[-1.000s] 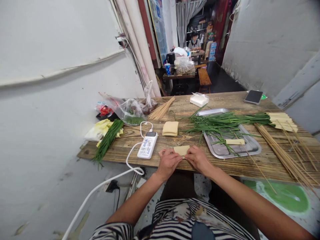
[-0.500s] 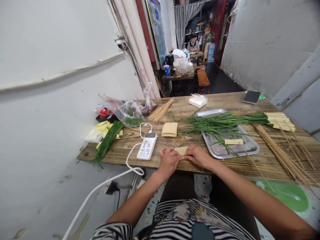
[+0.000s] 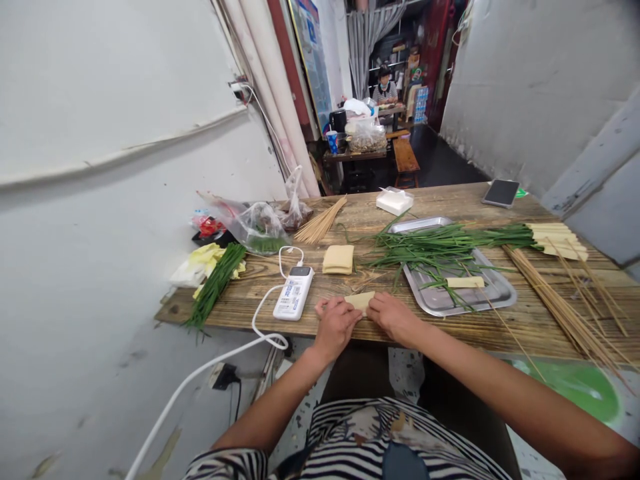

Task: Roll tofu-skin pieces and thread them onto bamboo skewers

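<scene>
At the table's near edge my left hand [image 3: 338,325] and my right hand [image 3: 393,316] are closed on the two ends of a tofu skin sheet [image 3: 361,301]. Its pale yellow middle shows between the fingers, partly rolled. Just beyond lies a stack of square tofu skin sheets [image 3: 338,259]. To the right, green chives [image 3: 430,248] are heaped over a metal tray [image 3: 493,303]. A tofu skin roll on a skewer [image 3: 465,283] rests on that tray. My fingertips hide the sheet's ends.
A white power bank [image 3: 294,293] with a cable lies left of my hands. Farther left are a chive bundle [image 3: 217,283] and plastic bags [image 3: 263,223]. Bamboo skewers [image 3: 560,307] spread at right, near finished rolls [image 3: 557,240]. A phone [image 3: 501,193] lies at the far corner; a person [image 3: 385,90] sits beyond.
The fingers have shifted slightly along the tofu skin sheet, and its near edge is folded over a little more. My right hand sits flatter on it. The view has moved slightly.
</scene>
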`<state>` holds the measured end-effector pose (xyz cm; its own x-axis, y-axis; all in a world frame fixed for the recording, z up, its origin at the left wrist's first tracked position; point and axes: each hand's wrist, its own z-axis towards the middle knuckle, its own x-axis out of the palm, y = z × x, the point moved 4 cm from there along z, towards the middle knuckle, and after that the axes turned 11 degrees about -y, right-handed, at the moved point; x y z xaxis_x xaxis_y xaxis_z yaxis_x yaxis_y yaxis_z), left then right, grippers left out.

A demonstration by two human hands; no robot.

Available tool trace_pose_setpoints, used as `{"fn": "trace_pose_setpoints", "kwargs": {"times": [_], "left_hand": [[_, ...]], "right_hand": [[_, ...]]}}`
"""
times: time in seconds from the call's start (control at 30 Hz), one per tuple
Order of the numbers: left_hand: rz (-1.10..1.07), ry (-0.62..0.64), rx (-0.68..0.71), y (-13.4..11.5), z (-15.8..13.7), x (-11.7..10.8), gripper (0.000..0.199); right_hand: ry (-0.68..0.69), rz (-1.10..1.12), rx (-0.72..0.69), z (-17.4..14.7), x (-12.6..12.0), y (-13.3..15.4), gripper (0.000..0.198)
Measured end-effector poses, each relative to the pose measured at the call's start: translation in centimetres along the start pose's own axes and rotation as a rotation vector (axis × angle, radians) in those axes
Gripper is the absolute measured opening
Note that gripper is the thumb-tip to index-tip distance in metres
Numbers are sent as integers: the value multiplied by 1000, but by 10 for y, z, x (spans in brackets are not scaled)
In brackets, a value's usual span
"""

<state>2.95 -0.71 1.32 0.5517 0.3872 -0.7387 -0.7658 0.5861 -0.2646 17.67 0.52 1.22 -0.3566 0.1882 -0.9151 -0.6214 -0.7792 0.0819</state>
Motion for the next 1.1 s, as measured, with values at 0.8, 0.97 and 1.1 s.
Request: {"fn": "trace_pose_setpoints", "kwargs": {"times": [0.8,0.97,1.1], "left_hand": [[8,-16,103,6,2,2,12],[-9,-3,146,6,2,-2,14],[9,-56,150,5,-5,-6,15]], "right_hand": [[16,-58,-30,-1,-10,1,23],[84,39,38,2,-5,-8,25],[74,108,71,3,-1,-12,30]]}}
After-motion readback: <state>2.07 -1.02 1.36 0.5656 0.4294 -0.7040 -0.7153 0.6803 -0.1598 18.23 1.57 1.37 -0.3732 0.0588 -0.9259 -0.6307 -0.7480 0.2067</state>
